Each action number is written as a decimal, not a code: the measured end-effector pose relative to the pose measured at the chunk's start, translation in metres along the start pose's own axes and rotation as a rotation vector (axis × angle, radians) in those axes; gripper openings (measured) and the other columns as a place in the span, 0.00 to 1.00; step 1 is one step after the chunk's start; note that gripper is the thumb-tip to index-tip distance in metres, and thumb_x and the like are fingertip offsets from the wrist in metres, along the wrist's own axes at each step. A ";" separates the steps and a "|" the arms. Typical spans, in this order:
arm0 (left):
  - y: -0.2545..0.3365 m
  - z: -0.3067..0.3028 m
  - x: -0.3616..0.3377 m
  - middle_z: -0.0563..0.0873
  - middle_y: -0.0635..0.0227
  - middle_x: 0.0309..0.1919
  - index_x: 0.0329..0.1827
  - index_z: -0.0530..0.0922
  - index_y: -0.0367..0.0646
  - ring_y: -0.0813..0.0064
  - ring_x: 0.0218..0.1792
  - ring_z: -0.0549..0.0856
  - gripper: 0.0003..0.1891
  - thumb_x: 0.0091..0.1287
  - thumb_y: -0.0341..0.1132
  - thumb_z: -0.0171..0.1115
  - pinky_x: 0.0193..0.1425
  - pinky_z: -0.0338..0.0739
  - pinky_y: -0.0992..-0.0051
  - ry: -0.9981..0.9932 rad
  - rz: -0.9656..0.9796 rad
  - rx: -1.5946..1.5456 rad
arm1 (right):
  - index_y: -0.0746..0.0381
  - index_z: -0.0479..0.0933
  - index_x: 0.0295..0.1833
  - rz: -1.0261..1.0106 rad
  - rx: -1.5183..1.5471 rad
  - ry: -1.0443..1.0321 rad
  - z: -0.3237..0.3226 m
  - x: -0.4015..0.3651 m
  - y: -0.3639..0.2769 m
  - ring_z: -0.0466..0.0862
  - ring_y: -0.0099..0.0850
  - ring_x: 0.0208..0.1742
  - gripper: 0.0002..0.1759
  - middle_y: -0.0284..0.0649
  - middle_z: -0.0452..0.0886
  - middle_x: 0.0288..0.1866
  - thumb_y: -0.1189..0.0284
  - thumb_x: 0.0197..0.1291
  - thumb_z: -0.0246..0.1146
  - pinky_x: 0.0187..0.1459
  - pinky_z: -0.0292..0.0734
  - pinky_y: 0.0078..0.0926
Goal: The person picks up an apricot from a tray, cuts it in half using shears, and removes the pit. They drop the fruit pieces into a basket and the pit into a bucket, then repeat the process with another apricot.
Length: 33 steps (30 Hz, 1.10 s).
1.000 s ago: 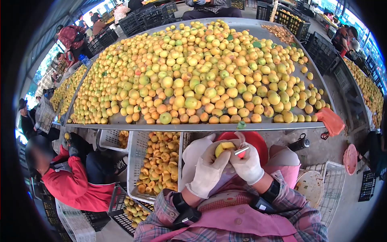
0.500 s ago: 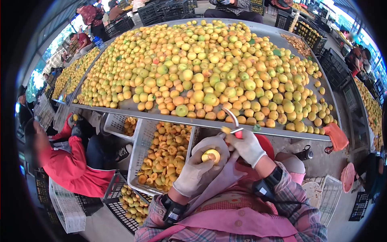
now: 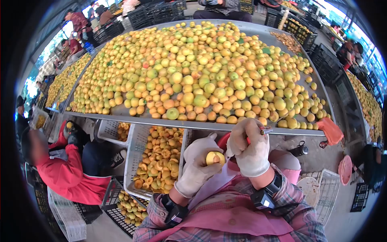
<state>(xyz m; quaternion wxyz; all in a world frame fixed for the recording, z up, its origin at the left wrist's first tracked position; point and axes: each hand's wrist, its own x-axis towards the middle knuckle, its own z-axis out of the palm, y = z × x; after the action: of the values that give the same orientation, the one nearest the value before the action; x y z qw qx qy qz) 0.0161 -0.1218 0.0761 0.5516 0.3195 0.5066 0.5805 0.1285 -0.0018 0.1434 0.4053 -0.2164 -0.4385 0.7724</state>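
My left hand (image 3: pixel 198 169), in a pale glove, grips a cut yellow fruit (image 3: pixel 215 158) with its open side showing. Beside it and a little higher, my right hand (image 3: pixel 250 149), gloved too, is closed around a knife with a red handle (image 3: pixel 265 131); most of the knife is hidden by the fingers. Both hands are in front of a metal table (image 3: pixel 161 121) heaped with yellow-orange fruits (image 3: pixel 193 72). To the left of my left hand stands a white crate (image 3: pixel 132 161) of halved fruits (image 3: pixel 159 159).
A person in a red jacket (image 3: pixel 76 173) sits at the left. A black crate (image 3: pixel 117 209) with fruits is near them. An orange bag (image 3: pixel 331 131) hangs at the table's right corner, a black bottle (image 3: pixel 299 150) below it. Other people are beyond the table.
My right hand has risen and turned, and the curved blade seen earlier no longer shows. The left hand still holds the fruit, whose cut side has turned. The whole view has shifted slightly.
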 end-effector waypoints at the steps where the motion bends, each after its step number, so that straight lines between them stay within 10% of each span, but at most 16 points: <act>1: 0.005 0.008 0.002 0.80 0.75 0.43 0.59 0.76 0.40 0.85 0.47 0.77 0.18 0.66 0.28 0.64 0.55 0.73 0.81 0.002 -0.091 -0.005 | 0.61 0.65 0.28 -0.090 -0.047 -0.010 -0.003 -0.002 -0.003 0.61 0.24 0.14 0.21 0.30 0.59 0.16 0.64 0.77 0.45 0.20 0.62 0.24; 12: 0.007 0.051 0.022 0.84 0.72 0.41 0.53 0.78 0.38 0.84 0.43 0.79 0.18 0.63 0.34 0.71 0.50 0.76 0.78 -0.108 -0.055 0.151 | 0.57 0.61 0.27 -0.300 -0.013 0.081 -0.023 -0.019 -0.011 0.56 0.24 0.13 0.28 0.29 0.54 0.15 0.50 0.77 0.45 0.19 0.59 0.26; 25: 0.017 0.054 0.029 0.85 0.68 0.40 0.52 0.77 0.40 0.80 0.42 0.82 0.18 0.63 0.37 0.70 0.49 0.77 0.74 -0.166 -0.146 0.365 | 0.63 0.71 0.35 -0.154 0.077 -0.133 -0.063 -0.030 -0.011 0.72 0.30 0.29 0.16 0.38 0.72 0.32 0.61 0.70 0.59 0.39 0.71 0.34; 33: 0.024 0.063 0.022 0.79 0.61 0.49 0.55 0.76 0.43 0.59 0.47 0.82 0.21 0.61 0.38 0.71 0.65 0.69 0.63 -0.291 -0.086 0.479 | 0.61 0.69 0.26 -0.186 0.092 -0.169 -0.058 -0.036 -0.017 0.68 0.28 0.18 0.26 0.36 0.68 0.20 0.53 0.67 0.64 0.22 0.67 0.26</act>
<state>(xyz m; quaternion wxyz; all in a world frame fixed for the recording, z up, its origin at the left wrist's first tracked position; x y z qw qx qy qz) 0.0628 -0.0833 0.1123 0.5512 0.4991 0.5580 0.3684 0.1970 0.0032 0.1270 0.4461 -0.0901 -0.4534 0.7664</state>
